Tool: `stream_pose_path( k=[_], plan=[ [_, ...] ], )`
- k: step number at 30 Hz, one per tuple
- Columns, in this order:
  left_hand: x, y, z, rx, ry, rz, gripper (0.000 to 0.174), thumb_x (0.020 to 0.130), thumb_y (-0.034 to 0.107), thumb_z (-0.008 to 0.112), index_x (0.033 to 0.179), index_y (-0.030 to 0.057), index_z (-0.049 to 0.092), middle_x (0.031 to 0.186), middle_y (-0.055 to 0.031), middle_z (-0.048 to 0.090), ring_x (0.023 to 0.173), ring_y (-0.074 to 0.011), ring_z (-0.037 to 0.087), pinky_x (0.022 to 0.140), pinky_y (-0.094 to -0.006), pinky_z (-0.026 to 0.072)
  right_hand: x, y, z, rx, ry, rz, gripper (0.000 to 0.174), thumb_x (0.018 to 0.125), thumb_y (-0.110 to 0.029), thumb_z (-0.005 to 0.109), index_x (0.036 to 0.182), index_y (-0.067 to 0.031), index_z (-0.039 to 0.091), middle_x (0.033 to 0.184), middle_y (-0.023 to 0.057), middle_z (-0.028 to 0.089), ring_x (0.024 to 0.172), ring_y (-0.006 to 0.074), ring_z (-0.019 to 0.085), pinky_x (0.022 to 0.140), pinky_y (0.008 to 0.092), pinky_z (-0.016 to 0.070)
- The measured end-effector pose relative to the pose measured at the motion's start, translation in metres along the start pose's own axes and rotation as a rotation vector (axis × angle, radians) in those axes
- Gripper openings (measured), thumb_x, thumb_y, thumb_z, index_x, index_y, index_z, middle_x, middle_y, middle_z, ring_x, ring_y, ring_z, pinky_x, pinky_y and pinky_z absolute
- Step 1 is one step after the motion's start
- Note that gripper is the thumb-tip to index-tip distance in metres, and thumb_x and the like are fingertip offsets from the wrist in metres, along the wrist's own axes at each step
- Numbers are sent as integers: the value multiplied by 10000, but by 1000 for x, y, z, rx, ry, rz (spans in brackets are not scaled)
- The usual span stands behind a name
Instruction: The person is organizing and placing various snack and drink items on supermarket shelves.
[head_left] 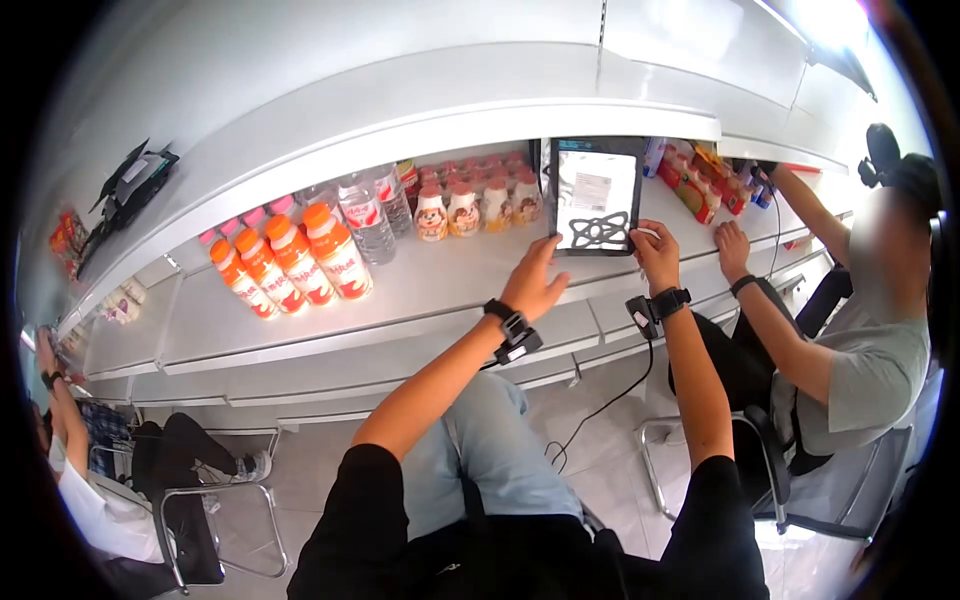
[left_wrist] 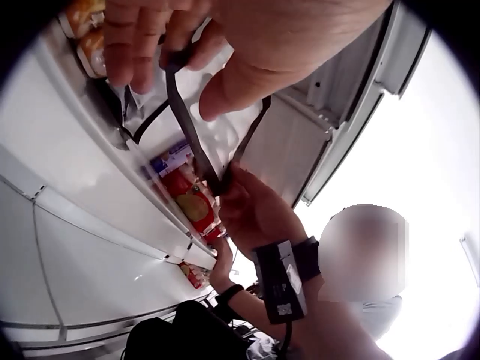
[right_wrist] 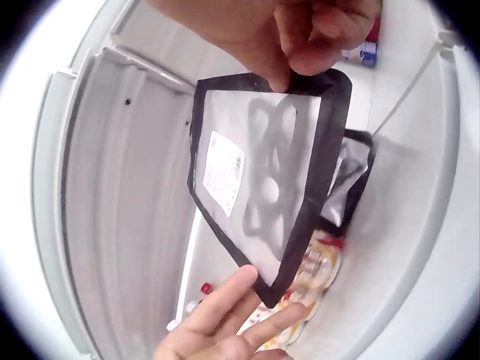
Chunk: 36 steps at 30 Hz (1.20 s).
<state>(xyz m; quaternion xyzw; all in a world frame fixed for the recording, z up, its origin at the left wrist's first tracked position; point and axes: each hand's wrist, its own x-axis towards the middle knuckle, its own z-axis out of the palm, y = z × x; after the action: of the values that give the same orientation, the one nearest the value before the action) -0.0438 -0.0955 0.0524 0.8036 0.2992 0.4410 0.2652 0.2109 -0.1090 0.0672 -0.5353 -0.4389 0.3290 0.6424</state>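
Observation:
A flat pouch [head_left: 597, 200] with a black border, white label and dark looped shape inside stands raised at the shelf front. My right hand [head_left: 657, 258] pinches its lower right corner, the other fingers curled. At the lower left corner, my left hand [head_left: 535, 285] touches the edge with fairly straight fingers, its thumb held apart. The right wrist view shows the pouch [right_wrist: 259, 165] tilted between the right hand [right_wrist: 300, 34] and the left hand [right_wrist: 225, 322]. In the left wrist view, the left hand [left_wrist: 255, 45] partly covers the pouch [left_wrist: 217, 139].
Orange-capped bottles [head_left: 290, 262], water bottles [head_left: 368, 222] and small cartoon-faced bottles [head_left: 465, 212] stand on the shelf [head_left: 430, 290]. Red packages [head_left: 690, 190] are farther right. A seated person [head_left: 870, 370] reaches in at the right; another person [head_left: 100, 500] sits at far left. A cable [head_left: 610, 400] hangs below.

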Motion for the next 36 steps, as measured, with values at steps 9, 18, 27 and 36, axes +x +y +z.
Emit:
stream_pose_path(
  k=[9,18,27,36],
  plan=[
    [61,-58,72,113,152,-73,745,803,211,680,1435,38,326,1514,-241,237,1401,-358,273,1108,-417,318,101,55,-7,-158,114,-168,169,846,-64,646,1002,-17,603,673,63,646,520,101,559,469,258,444],
    [85,-88,87,-123,121,-174,762,792,194,695,1451,75,330,1496,-210,309,1393,-318,304,1060,-438,383,137,84,33,-175,-113,-62,513,821,-56,660,1306,-4,502,1261,182,566,901,205,639,692,302,540],
    [82,-89,87,-113,5,-110,760,783,263,703,1413,20,354,1473,-232,327,1392,-355,288,1145,-399,246,120,89,18,32,-101,66,624,828,-68,661,1392,-44,396,1338,200,480,1053,236,583,811,341,531],
    [-51,-3,-28,-819,-314,-122,536,935,84,585,1412,71,342,1411,-101,410,1217,-177,497,981,-326,451,-13,-32,59,-46,-363,129,345,888,-152,586,1224,-80,567,1091,55,645,914,179,630,758,292,493]
  ],
)
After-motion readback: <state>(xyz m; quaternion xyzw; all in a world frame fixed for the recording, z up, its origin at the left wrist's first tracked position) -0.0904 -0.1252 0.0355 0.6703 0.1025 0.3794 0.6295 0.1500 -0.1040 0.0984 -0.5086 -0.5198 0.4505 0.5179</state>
